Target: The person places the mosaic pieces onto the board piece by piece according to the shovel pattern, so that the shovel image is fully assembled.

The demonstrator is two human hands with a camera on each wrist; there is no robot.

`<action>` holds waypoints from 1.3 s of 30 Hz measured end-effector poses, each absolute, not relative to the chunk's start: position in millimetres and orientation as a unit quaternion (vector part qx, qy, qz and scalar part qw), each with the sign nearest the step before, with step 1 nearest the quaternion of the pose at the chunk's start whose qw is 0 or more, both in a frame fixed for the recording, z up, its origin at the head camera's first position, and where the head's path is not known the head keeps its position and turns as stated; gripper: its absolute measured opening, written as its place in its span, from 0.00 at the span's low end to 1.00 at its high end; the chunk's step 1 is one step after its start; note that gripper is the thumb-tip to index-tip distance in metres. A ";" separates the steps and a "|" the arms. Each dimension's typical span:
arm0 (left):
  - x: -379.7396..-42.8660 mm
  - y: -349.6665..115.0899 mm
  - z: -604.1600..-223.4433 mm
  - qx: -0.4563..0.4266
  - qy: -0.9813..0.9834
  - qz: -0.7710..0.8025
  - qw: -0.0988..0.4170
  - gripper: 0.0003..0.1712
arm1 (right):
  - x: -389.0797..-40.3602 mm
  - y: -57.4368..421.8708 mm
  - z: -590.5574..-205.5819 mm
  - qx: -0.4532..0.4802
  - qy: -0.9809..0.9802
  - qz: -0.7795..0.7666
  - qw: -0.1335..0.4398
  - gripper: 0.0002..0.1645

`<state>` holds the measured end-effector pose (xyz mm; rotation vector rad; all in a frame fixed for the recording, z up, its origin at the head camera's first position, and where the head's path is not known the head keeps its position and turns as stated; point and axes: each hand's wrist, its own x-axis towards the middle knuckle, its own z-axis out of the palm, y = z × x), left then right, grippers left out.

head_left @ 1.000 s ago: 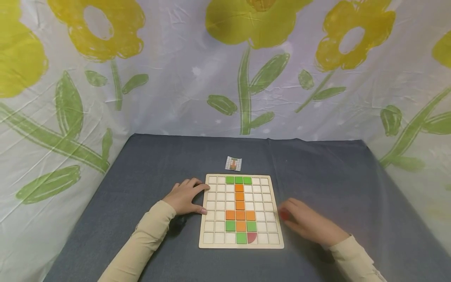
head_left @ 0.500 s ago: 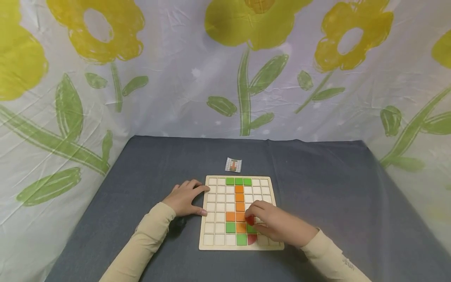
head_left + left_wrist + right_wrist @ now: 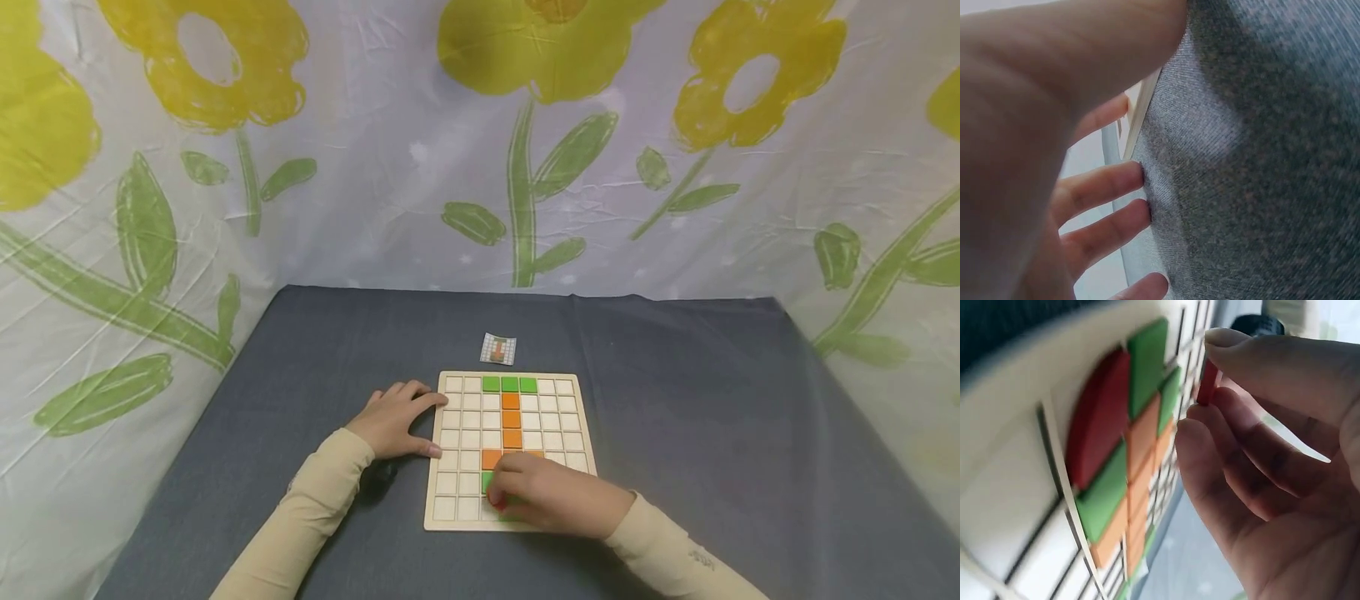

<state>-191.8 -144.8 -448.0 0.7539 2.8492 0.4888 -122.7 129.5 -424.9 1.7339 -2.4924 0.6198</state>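
A wooden grid board (image 3: 450,526) lies on the table, with a column of orange tiles (image 3: 512,420) and a row of green tiles (image 3: 510,384) at its far edge. My right hand (image 3: 558,493) is low over the near rows, pinching a red tile (image 3: 1209,382) between thumb and fingers. Seen from the right wrist, a red quarter-circle tile (image 3: 1099,422) sits in the board beside a green tile (image 3: 1147,365); the hand hides it in the head view. My left hand (image 3: 393,422) rests at the board's left edge, thumb and index finger spread and touching the rim.
A small printed card (image 3: 498,349) showing a grid pattern lies just beyond the board. Dark grey cloth (image 3: 697,392) covers the table. A flower-print curtain (image 3: 360,200) hangs behind and along both sides.
My right hand has moved left from beside the board, carrying the red tile across to the near rows, left of the quarter-circle tile. The left hand has stayed at the edge.
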 end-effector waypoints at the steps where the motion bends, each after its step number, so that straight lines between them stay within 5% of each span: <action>1: -191.6 -144.9 -447.8 0.253 0.951 0.163 0.076 0.44 | -122.1 128.2 -426.4 0.562 -0.804 0.193 0.024 0.09; 39: -193.4 -143.3 -449.9 0.250 0.952 0.161 0.075 0.44 | -122.3 130.9 -435.4 0.498 -0.859 0.113 0.040 0.05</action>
